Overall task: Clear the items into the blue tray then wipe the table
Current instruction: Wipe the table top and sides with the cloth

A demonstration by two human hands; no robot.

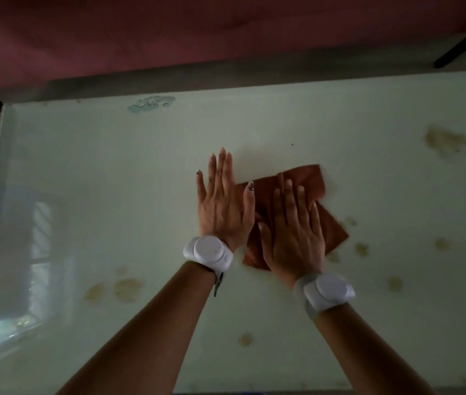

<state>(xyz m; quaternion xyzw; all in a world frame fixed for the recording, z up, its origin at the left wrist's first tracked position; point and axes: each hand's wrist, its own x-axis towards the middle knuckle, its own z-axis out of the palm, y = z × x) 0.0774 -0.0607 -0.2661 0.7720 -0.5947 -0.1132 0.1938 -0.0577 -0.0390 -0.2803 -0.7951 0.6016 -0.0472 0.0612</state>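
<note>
A rust-brown cloth lies folded on the pale green table, right of the middle. My right hand presses flat on the cloth with straight fingers. My left hand lies flat beside it on the table, fingers straight, its thumb side over the cloth's left edge. Both wrists carry white bands. No blue tray is in view.
Brownish stains mark the table at the far right, near the cloth and at the lower left. A bluish patch sits near the far edge. Dark red fabric hangs beyond the table.
</note>
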